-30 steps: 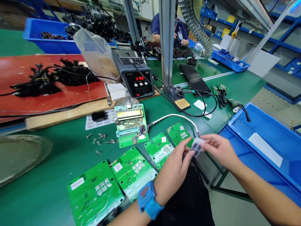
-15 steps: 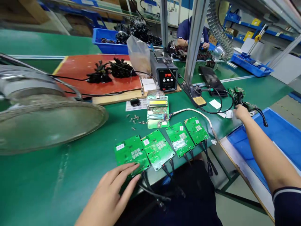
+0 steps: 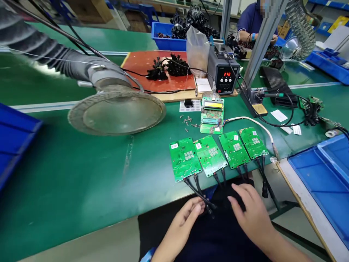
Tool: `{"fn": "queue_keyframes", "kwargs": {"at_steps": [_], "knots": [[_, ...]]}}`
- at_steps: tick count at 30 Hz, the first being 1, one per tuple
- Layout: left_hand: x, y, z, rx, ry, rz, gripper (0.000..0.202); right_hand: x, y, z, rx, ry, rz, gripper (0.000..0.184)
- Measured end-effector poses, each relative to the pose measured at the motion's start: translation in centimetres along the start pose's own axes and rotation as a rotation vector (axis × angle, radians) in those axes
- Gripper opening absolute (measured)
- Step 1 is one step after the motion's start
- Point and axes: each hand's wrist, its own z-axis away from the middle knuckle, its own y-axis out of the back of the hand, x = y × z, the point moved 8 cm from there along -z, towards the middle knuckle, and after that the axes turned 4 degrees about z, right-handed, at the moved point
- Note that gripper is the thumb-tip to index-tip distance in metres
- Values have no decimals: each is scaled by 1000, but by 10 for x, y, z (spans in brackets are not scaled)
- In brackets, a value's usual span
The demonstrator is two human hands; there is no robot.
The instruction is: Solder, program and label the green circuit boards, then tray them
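Observation:
Four green circuit boards lie in a row along the bench's front edge, black connector cables hanging from them toward my lap. My left hand is below the leftmost board, its thumb and fingers closed at that board's black cables; the grip is partly hidden. Over my lap, my right hand is open, thumb and fingers apart, holding nothing. It is just below the cables of the third board. The second board and rightmost board lie face-flat beside these.
Behind the boards is a test board with a yellow display, beside small loose metal parts. A soldering station reads 370. A fume duct hood overhangs the left. Blue trays stand right; another person works opposite.
My right hand has come back from the board-and-cable bundle at the right to my lap. My left hand has moved off the leftmost board down to its cables. The view has shifted left.

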Motion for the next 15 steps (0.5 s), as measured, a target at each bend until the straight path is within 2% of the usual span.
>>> {"fn": "queue_keyframes", "kwargs": {"at_steps": [3,6,8,10,12,14,15], "knots": [[14,-11,-3,59,-66,82,44,-17,-23,-9,-27,-18,45,33],[21,-13,-2,132,-111,85,36,-14,-37,-16,-75,-80,25,36],[27,-7,4,170,-148,94,34,-11,-38,-19,-80,-112,-57,35],[39,7,18,212,-208,67,34,-6,-28,-22,-38,-159,-183,34],[55,29,41,277,-290,-36,31,2,-15,-23,-2,-264,-384,32],[70,54,68,392,-372,-200,27,12,-9,-25,-41,-423,-680,30],[74,65,82,470,-402,-277,27,14,-12,-26,-101,-501,-842,29]]}}
